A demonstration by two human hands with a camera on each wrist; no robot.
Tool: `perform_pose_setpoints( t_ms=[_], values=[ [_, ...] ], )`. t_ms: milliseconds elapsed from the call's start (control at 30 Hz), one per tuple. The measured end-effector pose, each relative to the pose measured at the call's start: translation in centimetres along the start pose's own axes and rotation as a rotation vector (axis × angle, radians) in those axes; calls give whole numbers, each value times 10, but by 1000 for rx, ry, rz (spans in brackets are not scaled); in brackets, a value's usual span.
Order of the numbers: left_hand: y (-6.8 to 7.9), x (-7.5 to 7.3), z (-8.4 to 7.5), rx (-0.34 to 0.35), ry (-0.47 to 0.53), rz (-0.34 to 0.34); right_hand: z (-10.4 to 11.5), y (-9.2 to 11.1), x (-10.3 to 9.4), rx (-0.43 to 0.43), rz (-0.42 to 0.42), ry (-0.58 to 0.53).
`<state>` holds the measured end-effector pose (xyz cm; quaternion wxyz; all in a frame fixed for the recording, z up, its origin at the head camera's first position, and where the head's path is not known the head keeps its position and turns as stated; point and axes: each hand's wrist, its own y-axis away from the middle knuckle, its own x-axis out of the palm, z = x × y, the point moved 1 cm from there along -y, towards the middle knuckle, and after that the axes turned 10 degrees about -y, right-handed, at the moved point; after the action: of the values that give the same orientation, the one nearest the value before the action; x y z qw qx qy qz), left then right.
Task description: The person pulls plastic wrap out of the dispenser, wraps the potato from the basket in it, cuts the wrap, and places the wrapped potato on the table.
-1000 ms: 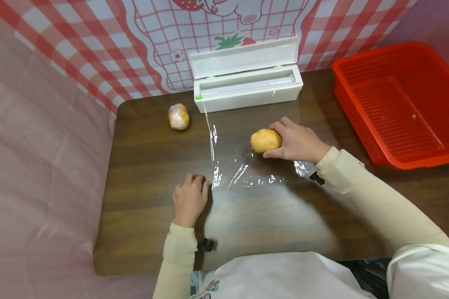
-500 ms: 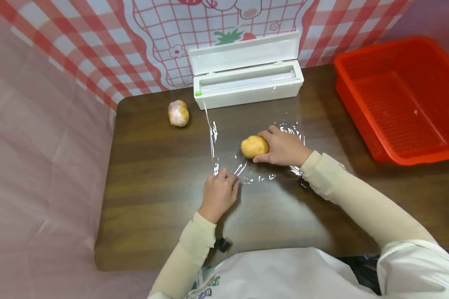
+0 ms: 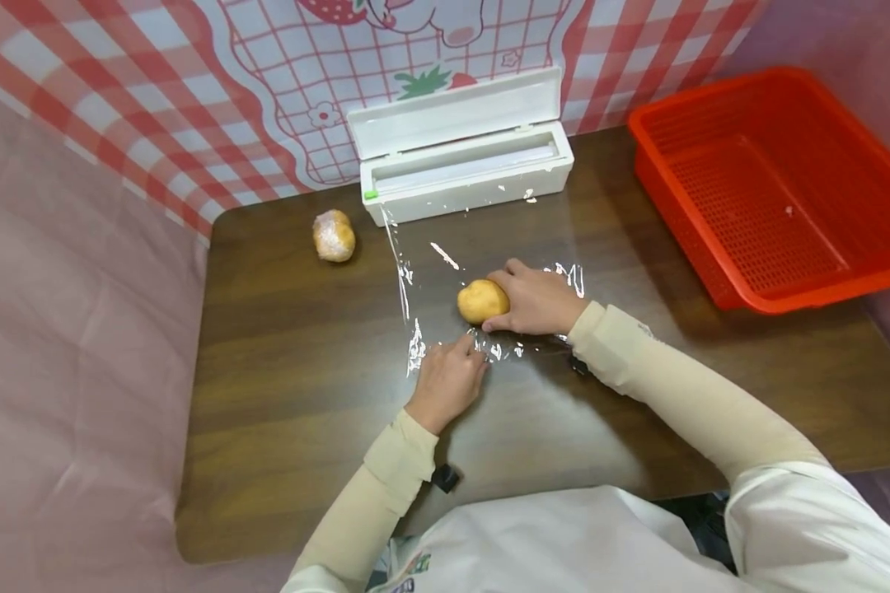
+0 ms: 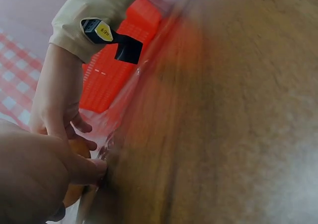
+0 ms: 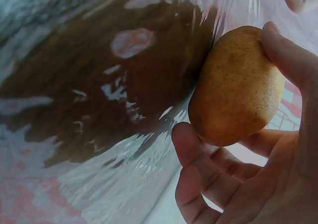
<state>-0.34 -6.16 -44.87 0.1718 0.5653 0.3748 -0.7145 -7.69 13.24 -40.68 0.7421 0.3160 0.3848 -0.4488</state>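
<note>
A bare yellow-brown potato (image 3: 482, 301) is held by my right hand (image 3: 537, 301), thumb on the near side and fingers around the far side. In the right wrist view the potato (image 5: 236, 87) lies against clear cling film (image 5: 114, 90). That film (image 3: 415, 350) stretches over the table from a white dispenser box (image 3: 475, 188) with its lid up. At the film's front edge, just short of the potato, my left hand (image 3: 448, 383) pinches the film with bent fingers. In the left wrist view the left thumb (image 4: 92, 170) is at the film edge, with the potato partly hidden.
Near the back left of the wooden table (image 3: 267, 395) sits a film-wrapped potato-like lump (image 3: 334, 236). A red plastic basket (image 3: 678, 210) stands at the right. Behind the box hangs a red-and-white checked cloth (image 3: 156, 107).
My left hand has moved right and forward along the film's front edge to near the potato. The right hand has brought the potato left and slightly nearer. The view has shifted a little.
</note>
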Motion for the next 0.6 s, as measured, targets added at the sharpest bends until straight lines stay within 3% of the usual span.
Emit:
perform_pose_setpoints(
  t_ms=[300,433,533,600],
  values=[
    [4,11,-2,-14,23,-72,1,5,3,-10,-14,-25],
    [0,14,-2,-20,13,-64,0,18,-5,-7,-108,-7],
    [-3,14,0,-34,4,-47,2,32,-7,-67,-184,30],
    [-2,12,4,-42,18,-38,4,42,-4,-153,-182,60]
  ],
)
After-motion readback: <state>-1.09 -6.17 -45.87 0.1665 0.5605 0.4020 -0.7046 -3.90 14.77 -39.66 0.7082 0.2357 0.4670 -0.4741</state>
